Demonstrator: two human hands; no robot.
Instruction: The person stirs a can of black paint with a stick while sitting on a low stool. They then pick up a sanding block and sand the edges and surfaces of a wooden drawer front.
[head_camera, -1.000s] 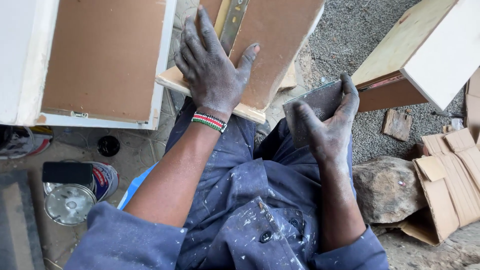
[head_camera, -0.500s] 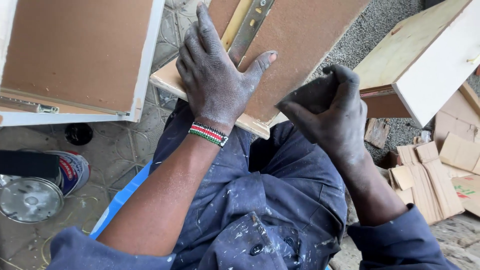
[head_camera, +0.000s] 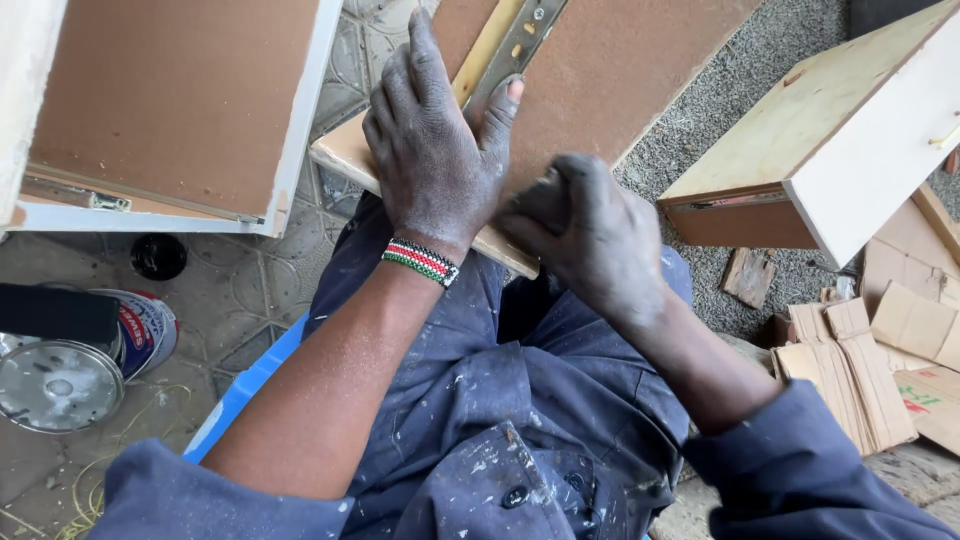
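1. Seen from above, a seated person in paint-flecked blue overalls (head_camera: 500, 400) has a brown wooden panel (head_camera: 610, 80) propped across the lap, its near edge resting on the thighs, which puts the work close under both hands.

2. Pressed flat on the panel, the left hand (head_camera: 435, 150) has its fingers spread wide and grips nothing. Its thumb lies against a metal strip (head_camera: 515, 45) that runs up the panel beside a pale wooden batten (head_camera: 480, 50). The flat palm looks placed to keep the board from sliding. A beaded wristband (head_camera: 420, 262) in red, white, green and black circles this wrist.

3. Just beside it, the right hand (head_camera: 590, 235) is curled closed at the panel's near edge, fingers bunched around something dark and small. What it holds is too hidden to name. Both hands are dusted grey.

4. To the left on the patterned floor (head_camera: 250, 300) lies a white-framed panel (head_camera: 180, 110), brown face up, apart from the one being worked.

5. Lower left, an open tin (head_camera: 140, 330) stands with its round metal lid (head_camera: 55, 385) beside it, within arm's reach.

6. To the right, a pale wooden box with a white face (head_camera: 830, 140) rests on gravel, and folded cardboard pieces (head_camera: 850, 380) lie near it.
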